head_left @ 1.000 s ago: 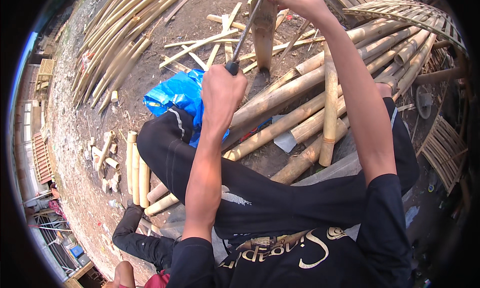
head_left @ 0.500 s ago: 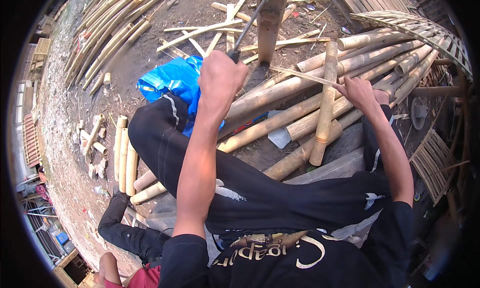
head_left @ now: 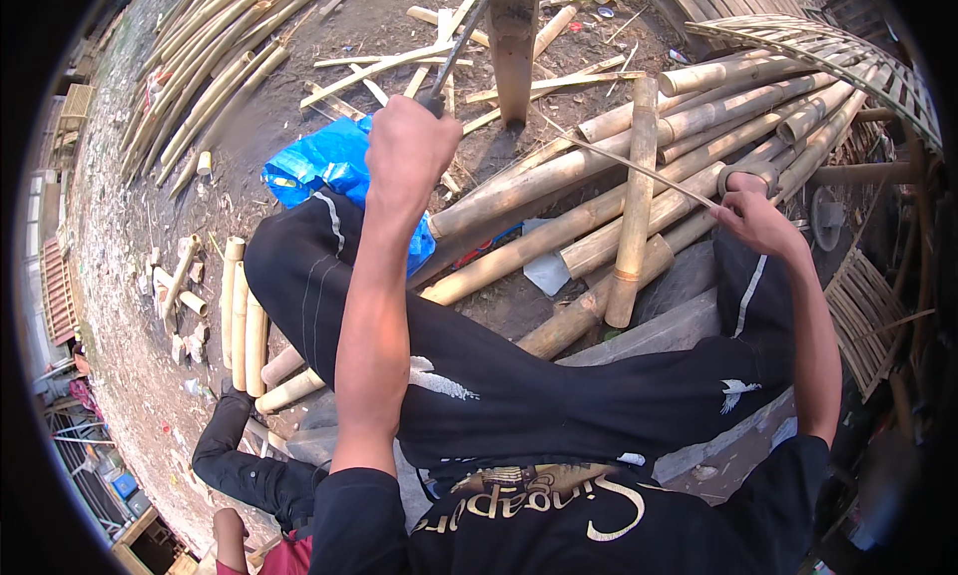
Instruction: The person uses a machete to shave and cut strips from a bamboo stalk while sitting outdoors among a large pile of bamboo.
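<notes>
My left hand (head_left: 414, 151) is closed around the dark handle of a long-bladed knife (head_left: 467, 46). Its narrow blade points up and away, passing beside a thick split bamboo piece (head_left: 513, 61) that stands upright. In my right hand (head_left: 755, 219), the fingers grip one end of a thin bamboo strip (head_left: 629, 163). This strip slants toward the upper left, across a short bamboo pole (head_left: 636, 216); its far tip is near the foot of the upright piece. My right hand is just above my knee, apart from the poles.
Bamboo poles (head_left: 559, 191) lie piled from centre to right, with a slatted bamboo panel (head_left: 848, 61) above them. A blue plastic sheet (head_left: 324, 161) lies beside my left knee. Long split bamboo (head_left: 215, 66) covers the far left ground. Another person's red sleeve (head_left: 289, 557) shows lower left.
My right hand has moved right and toward me, drawing the bamboo strip with it; the strip now looks narrower. My left hand and the knife have shifted slightly left. The view has also shifted a little.
</notes>
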`<state>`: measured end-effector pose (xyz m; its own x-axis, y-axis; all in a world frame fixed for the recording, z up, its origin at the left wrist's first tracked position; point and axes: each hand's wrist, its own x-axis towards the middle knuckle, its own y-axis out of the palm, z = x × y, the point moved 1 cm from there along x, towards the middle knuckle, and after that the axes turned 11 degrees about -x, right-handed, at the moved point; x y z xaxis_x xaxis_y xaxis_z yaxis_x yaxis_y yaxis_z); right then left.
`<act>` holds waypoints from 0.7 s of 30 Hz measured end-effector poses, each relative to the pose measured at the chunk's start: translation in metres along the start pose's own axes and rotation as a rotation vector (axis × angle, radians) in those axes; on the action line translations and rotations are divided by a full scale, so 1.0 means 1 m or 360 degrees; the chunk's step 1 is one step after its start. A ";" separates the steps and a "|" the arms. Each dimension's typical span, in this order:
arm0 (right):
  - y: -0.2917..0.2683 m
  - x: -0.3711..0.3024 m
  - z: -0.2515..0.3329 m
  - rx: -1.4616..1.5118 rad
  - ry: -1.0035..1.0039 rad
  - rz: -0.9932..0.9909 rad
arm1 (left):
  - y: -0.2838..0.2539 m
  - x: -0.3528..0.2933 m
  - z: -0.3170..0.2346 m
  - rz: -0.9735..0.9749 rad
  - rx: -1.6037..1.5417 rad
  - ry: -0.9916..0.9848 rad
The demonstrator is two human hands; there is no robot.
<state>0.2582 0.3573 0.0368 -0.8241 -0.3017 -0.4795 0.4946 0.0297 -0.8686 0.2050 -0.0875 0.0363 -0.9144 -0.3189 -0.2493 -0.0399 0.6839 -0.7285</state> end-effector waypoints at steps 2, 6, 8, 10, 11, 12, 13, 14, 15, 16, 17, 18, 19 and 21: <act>-0.018 -0.036 -0.011 0.0618 0.0434 0.0479 | 0.003 0.001 0.001 0.0008 0.0031 0.0041; -0.031 -0.107 -0.023 0.1365 0.0774 0.0454 | 0.013 0.004 0.004 -0.0128 -0.0003 0.0203; -0.027 -0.136 -0.024 0.1580 0.0772 0.0397 | 0.016 0.006 0.005 -0.0119 -0.0013 0.0184; -0.017 -0.158 -0.015 0.1800 0.0760 0.0305 | 0.019 0.006 0.007 -0.0111 -0.0014 0.0175; -0.014 -0.167 -0.007 0.1897 0.0778 0.0308 | 0.019 0.007 0.008 -0.0108 -0.0012 0.0176; -0.011 -0.175 0.002 0.1982 0.0805 0.0284 | 0.020 0.007 0.009 -0.0119 -0.0006 0.0191; -0.012 -0.183 0.012 0.2053 0.0814 0.0245 | 0.020 0.007 0.009 -0.0122 -0.0006 0.0178; -0.015 -0.192 0.023 0.2142 0.0819 0.0226 | 0.020 0.007 0.009 -0.0133 -0.0003 0.0176; -0.023 -0.202 0.034 0.2196 0.0867 0.0170 | 0.020 0.007 0.010 -0.0144 -0.0003 0.0171; -0.032 -0.212 0.044 0.2212 0.0857 0.0097 | 0.020 0.007 0.010 -0.0140 -0.0002 0.0176; -0.042 -0.222 0.053 0.2228 0.0867 0.0038 | 0.020 0.007 0.009 -0.0137 -0.0005 0.0182; -0.051 -0.232 0.062 0.2239 0.0878 -0.0016 | 0.020 0.007 0.009 -0.0134 -0.0012 0.0181; -0.057 -0.241 0.070 0.2131 0.0884 0.0006 | 0.020 0.006 0.008 -0.0122 0.0010 0.0176; -0.067 -0.256 0.083 0.1998 0.0855 0.0027 | 0.021 0.003 0.006 -0.0107 0.0032 0.0201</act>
<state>0.4590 0.3533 0.2281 -0.6776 0.1028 -0.7282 0.1841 -0.9349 -0.3033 0.2035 -0.0783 0.0163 -0.9533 -0.2779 -0.1182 -0.0959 0.6498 -0.7541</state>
